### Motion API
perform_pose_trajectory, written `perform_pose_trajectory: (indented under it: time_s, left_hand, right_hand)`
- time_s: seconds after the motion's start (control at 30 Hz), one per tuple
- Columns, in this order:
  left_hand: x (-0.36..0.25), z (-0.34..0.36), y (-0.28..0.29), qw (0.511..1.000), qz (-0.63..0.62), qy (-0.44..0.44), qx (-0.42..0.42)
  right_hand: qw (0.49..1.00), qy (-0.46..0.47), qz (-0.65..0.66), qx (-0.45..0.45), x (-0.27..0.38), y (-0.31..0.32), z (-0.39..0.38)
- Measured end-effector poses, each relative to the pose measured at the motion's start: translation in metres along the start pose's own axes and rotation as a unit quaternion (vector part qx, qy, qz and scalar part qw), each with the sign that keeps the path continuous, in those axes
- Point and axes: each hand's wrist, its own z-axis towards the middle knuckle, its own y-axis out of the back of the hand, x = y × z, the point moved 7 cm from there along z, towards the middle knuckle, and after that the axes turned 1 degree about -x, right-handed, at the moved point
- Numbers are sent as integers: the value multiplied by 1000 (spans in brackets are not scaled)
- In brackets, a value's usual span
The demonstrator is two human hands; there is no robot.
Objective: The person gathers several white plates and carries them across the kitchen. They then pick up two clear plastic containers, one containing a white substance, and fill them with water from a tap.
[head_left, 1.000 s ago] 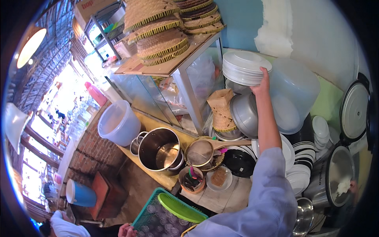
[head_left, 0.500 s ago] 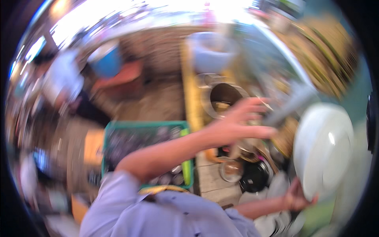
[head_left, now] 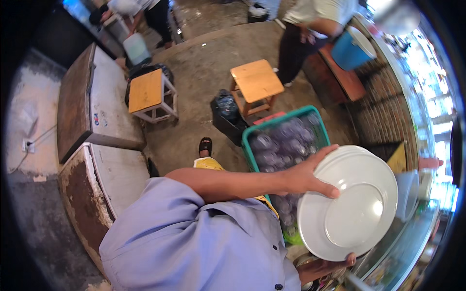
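Observation:
A stack of white plates is held tilted at the right, in front of my body. The outermost plate shows a broad round ring, and several rims overlap along the upper left side. My left hand grips that side, thumb pressed on the top plate's face and fingers at the edge. From below, my right hand holds the lower rim; part of it is hidden by the plates. Just beyond my left forearm stands a green plastic crate full of clear plastic cups or glasses, partly covered by the plates.
Two wooden-topped stools and a black bag stand on the floor ahead. Old white chest-like cabinets line the left. Another person is near a blue bucket; one more bends at the far left. A glass case is at right.
My left hand, open and apart from the plates before, now grips them beside my right hand. My view has swung left, bringing the stools and cabinets into sight.

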Motion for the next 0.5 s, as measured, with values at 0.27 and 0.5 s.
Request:
perform_pose_trajectory:
  time_s: [0.27,0.5]
  left_hand:
    - [-170,-106,294,960,93,-97,-247]
    - [-254,-152,410,924,57,-122,-357]
  right_hand:
    - [902,-383,118,162,-274,-259,63]
    - [818,-483,198,242,-446,-394,89]
